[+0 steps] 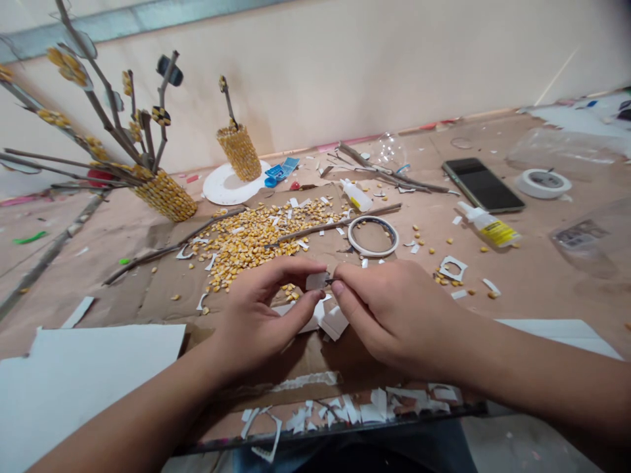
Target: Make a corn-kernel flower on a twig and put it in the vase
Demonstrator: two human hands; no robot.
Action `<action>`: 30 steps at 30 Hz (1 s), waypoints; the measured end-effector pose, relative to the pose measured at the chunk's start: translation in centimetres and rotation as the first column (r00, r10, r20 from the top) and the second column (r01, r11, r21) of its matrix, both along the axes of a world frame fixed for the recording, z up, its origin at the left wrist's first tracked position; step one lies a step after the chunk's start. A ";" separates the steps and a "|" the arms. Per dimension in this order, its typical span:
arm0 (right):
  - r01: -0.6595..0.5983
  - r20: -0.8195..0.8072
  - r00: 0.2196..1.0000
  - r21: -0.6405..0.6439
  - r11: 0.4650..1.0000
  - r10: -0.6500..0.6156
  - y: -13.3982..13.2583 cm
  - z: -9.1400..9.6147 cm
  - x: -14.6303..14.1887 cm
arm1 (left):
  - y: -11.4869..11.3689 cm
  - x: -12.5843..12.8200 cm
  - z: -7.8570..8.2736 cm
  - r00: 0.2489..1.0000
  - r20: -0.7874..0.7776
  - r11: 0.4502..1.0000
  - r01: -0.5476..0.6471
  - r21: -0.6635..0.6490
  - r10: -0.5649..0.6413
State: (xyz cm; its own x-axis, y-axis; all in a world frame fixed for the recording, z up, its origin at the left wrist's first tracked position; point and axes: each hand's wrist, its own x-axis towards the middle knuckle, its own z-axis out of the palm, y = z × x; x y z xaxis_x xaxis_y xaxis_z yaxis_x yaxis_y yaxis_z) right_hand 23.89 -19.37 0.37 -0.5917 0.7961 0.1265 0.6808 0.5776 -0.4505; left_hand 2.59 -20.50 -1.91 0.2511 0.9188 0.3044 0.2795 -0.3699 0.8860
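Pinching white piece (315, 281) in left hand (269, 309), dark bit (330, 281) in right hand (389, 309) — with sticks (109, 121) in corn-covered cups (170, 197) beyond.

Closed off at the back by a plain, smooth, cream-coloured wall (394, 66). Crossed at upper left by a grey-blue band (113, 21), slanting in this view, with a paler surface above. Marked at upper right by a thin bright streak (557, 75); faintly shadowed further left. Lit softly and fairly evenly. Spread out below, right up to the wall, as a worktop (537, 282) in pinkish brown, reddish in places along the back and dark along the front edge (384, 422). Floored in grey (517, 443), glimpsed at lower right.
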 end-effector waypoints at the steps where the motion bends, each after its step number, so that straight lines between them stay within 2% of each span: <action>1: 0.005 0.007 1.000 -0.004 1.000 -0.005 0.0 0.0 0.0 | 0.0 0.1 0.0 1.000 0.004 1.000 0.001 -0.024 -0.001; 6: 0.012 0.069 0.998 -0.005 1.000 -0.011 0.2 -0.1 -0.3 | 0.2 0.5 0.3 0.996 0.081 0.977 -0.005 -0.213 0.023; 11: 0.023 0.079 0.997 0.002 1.000 -0.023 0.3 -0.2 -0.4 | 0.5 0.6 0.5 0.983 0.185 0.936 0.077 -0.344 -0.012; 15: 0.065 0.025 0.998 -0.050 0.997 -0.064 0.3 -0.5 -0.4 | 0.5 0.8 0.4 0.987 0.162 0.945 0.058 -0.321 -0.005; 19: 0.062 -0.101 0.993 -0.052 0.997 -0.067 0.2 -0.8 -0.3 | 0.6 1.0 0.1 0.990 0.141 0.958 0.055 -0.283 -0.015; 23: 0.047 -0.184 0.981 -0.112 0.993 -0.067 0.3 -0.8 -0.3 | 0.5 0.8 0.2 0.996 0.087 0.969 0.035 -0.246 -0.014; 27: 0.049 -0.219 0.972 -0.160 0.986 -0.084 0.6 -0.8 -0.3 | 0.1 0.6 0.2 0.992 0.123 0.949 0.070 -0.306 -0.034; 30: 0.049 -0.216 0.972 -0.211 0.976 -0.095 0.7 -0.9 -0.4 | 0.0 0.6 0.2 0.998 0.063 0.964 0.019 -0.265 -0.003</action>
